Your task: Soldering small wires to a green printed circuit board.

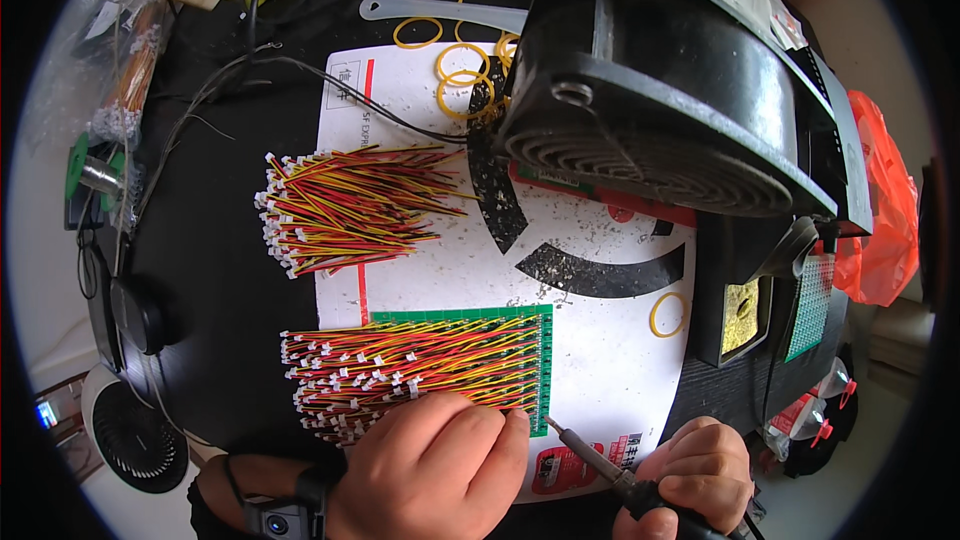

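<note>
My right hand point(705, 475) is closed around the dark handle of a soldering iron point(598, 455). Its tip points up and left, close to the lower right corner of a green circuit board point(546, 365). Rows of red, yellow and black wires point(455, 348) with white connectors lie across the board, their ends along its right edge. My left hand point(435, 470) rests over the lower wires, fingers bent and pressed together, fingertips by the board's edge near the iron. What they pinch is hidden. Farther back lies a loose pile of similar wires point(360, 205).
A big black fan point(650, 110) stands at the back right over the white sheet point(610, 360). To the right are a yellow sponge in a holder point(741, 315) and a green perforated board point(808, 310). Yellow rubber bands point(464, 95) lie behind; a solder spool point(100, 177) sits left.
</note>
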A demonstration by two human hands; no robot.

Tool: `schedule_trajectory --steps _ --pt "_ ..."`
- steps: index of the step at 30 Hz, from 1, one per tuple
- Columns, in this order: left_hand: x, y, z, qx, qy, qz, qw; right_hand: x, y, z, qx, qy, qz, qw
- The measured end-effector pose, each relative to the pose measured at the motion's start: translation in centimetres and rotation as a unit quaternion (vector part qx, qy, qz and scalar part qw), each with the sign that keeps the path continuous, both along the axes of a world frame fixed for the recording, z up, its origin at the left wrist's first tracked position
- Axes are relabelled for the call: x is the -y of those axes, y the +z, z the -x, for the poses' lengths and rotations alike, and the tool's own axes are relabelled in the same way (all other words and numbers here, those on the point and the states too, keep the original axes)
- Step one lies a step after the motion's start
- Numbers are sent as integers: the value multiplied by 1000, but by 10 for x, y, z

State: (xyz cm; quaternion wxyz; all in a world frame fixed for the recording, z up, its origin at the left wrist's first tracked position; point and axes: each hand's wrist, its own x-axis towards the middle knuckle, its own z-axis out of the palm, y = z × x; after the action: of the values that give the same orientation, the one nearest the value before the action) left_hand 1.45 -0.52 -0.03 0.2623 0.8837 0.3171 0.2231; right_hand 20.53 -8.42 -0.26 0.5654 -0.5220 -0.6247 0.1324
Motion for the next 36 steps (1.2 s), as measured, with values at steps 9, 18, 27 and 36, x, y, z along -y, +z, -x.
schedule_trajectory --steps 9,18,27,36 --pt "-5 -10 -1 60 -4 -38 997 4 -5 -1 -5 -29 -56 998" --pt "-99 17 54 2 234 -143 962 5 6 4 21 9 -41 999" --pt "-113 -12 46 14 166 -68 984 11 10 -7 90 55 -35 994" --pt "-110 -5 50 -12 129 -131 983 11 14 -3 56 19 1 998"
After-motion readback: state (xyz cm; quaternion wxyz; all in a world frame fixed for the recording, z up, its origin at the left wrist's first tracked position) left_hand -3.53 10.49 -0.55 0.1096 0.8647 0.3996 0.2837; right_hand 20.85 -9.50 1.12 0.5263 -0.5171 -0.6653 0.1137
